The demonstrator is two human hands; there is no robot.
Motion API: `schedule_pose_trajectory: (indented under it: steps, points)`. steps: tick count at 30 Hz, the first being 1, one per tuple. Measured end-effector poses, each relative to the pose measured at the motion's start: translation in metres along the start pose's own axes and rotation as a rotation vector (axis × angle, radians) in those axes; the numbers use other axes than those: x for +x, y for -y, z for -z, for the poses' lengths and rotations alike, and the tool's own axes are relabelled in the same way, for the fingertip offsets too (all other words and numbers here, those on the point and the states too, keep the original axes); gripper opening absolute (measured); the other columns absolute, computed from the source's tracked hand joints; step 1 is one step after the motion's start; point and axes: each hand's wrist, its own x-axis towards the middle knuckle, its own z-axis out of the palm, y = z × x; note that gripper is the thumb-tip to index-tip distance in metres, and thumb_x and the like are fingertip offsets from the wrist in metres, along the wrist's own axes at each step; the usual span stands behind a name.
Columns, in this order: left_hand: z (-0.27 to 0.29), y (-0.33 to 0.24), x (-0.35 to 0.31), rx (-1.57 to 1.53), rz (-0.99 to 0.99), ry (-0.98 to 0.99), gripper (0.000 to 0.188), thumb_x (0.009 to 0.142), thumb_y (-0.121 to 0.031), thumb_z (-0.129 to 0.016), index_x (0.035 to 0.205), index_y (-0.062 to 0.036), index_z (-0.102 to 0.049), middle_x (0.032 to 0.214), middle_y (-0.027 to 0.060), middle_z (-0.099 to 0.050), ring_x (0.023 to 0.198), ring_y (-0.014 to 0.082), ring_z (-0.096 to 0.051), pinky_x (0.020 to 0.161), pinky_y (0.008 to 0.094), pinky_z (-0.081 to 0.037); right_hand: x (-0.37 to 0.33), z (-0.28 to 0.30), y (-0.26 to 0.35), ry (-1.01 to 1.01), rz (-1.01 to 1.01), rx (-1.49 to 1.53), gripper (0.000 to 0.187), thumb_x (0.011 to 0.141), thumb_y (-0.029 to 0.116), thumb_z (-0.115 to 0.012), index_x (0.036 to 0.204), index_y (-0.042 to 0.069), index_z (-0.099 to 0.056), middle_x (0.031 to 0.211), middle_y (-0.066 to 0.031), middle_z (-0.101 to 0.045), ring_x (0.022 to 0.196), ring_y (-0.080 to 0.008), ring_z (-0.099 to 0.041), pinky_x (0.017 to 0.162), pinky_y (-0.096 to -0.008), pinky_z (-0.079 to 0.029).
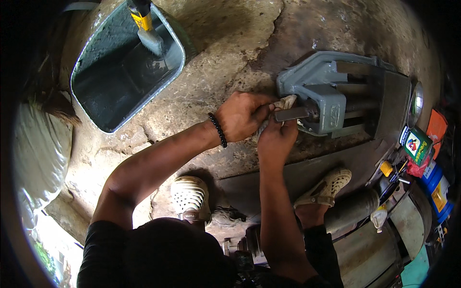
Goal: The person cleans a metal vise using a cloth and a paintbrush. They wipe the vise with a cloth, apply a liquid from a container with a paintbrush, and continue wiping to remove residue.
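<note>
A grey-painted metal vise (331,110) lies on the floor at the right, its bare metal rods running to the right. From its near end sticks a flat metal bar (291,114), joined to a round screw end. My left hand (242,115), with a black bead bracelet on the wrist, is closed on a pale, stained rag (288,102) beside that bar. Just below the bar my right hand (276,141) is closed as well, its fingers pinching the rag close to the vise. The fingers partly hide the rag.
A cut-open plastic container (120,84) with dark grey paint and a paintbrush (150,41) stands at the upper left. A flat metal sheet (249,192) lies by my feet. Tins (416,145), a blue bucket (437,192) and a metal cylinder (353,211) crowd the right. A pale sack (41,153) is at left.
</note>
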Motion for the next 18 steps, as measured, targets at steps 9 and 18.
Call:
schedule_pose_trajectory:
  steps: [9,18]
  points:
    - [-0.005,0.004,-0.003,-0.037,0.019,0.014,0.024,0.091,-0.013,-0.055,0.108,0.0005,-0.066,0.095,0.0235,-0.068,0.089,0.0384,-0.067,0.078,0.0439,-0.054,0.008,0.01,-0.002,0.077,0.136,-0.263,0.036,0.089,0.009,-0.06,0.119,-0.011,-0.057,0.087,-0.0316,-0.065,0.087,-0.0463,-0.066,0.072,-0.0452,-0.051]
    - [-0.001,-0.001,-0.049,0.059,0.19,0.139,0.023,0.091,-0.015,-0.057,0.105,0.0,-0.068,0.094,0.024,-0.068,0.085,0.0387,-0.067,0.075,0.0448,-0.055,-0.02,0.037,0.008,0.544,-0.009,-0.366,0.048,0.09,0.007,-0.051,0.135,-0.009,-0.047,0.092,-0.0319,-0.065,0.09,-0.0456,-0.066,0.074,-0.0464,-0.052]
